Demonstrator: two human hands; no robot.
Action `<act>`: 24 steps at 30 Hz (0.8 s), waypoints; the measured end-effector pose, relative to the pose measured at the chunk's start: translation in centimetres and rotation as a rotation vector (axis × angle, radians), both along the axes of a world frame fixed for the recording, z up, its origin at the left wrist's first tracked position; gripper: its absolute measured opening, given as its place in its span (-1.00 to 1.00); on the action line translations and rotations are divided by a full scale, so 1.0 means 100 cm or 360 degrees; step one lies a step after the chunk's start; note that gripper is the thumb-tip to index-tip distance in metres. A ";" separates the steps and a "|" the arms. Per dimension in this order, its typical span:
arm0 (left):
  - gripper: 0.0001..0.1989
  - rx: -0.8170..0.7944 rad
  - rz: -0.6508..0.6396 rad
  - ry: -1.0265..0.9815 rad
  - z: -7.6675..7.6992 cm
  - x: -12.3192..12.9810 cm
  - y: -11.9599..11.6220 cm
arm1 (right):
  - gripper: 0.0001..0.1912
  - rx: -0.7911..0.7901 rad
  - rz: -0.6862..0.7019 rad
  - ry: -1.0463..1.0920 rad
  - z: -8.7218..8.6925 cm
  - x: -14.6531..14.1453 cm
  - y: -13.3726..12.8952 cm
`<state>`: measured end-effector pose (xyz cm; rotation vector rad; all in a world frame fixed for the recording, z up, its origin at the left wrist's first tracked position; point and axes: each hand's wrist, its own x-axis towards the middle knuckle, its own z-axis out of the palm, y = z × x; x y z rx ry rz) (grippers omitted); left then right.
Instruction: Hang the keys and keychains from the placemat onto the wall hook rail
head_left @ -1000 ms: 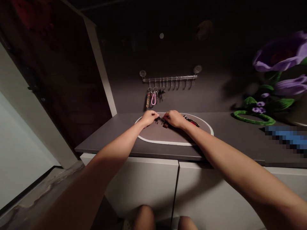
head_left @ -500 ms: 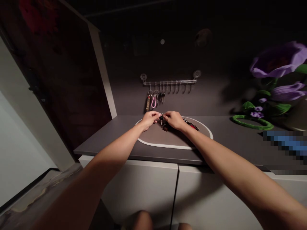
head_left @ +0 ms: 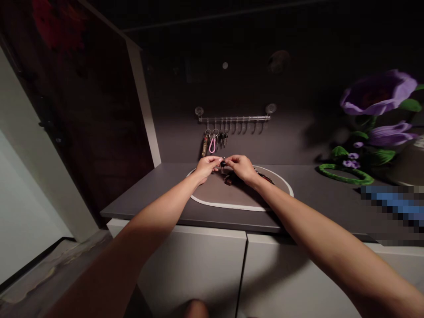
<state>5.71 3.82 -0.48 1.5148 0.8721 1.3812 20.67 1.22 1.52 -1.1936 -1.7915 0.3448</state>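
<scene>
Between my fingertips, just above an oval mat [head_left: 215, 194] with a white rim, is a small bunch of keys [head_left: 223, 164] with black heads on a ring. My left hand [head_left: 207, 168] pinches it from the left side. On the other side, the fingers of my right hand [head_left: 242, 168] close on the same bunch. A small brown item [head_left: 228, 181] lies on the mat below. More items, with a dark braided strap [head_left: 267, 178] among them, lie partly hidden behind my right hand and wrist.
A clear hook rail [head_left: 235, 119] is fixed to the wall, with several key bunches on its left hooks, one with a pink loop [head_left: 212, 145]. Purple fabric flowers [head_left: 377, 95] and a green ring [head_left: 346, 174] stand at the right. White cabinet doors [head_left: 192, 260] are below the counter.
The view has tilted slightly, so the scene sits a little lower. Both hands keep their pinch on the keys, with little visible movement.
</scene>
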 end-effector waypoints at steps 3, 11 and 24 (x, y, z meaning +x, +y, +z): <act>-0.70 0.0000 -0.0023 -0.0028 0.000 0.001 0.000 | -0.75 -0.0016 0.0018 0.0083 -0.002 0.001 0.003; -0.62 0.0088 -0.0032 0.0053 0.001 0.003 -0.003 | -0.72 0.0012 0.0106 0.0213 -0.004 0.004 0.006; -0.70 0.0454 0.0302 0.0638 -0.003 0.009 -0.004 | -0.80 -0.0050 0.0081 0.0693 0.012 0.010 0.024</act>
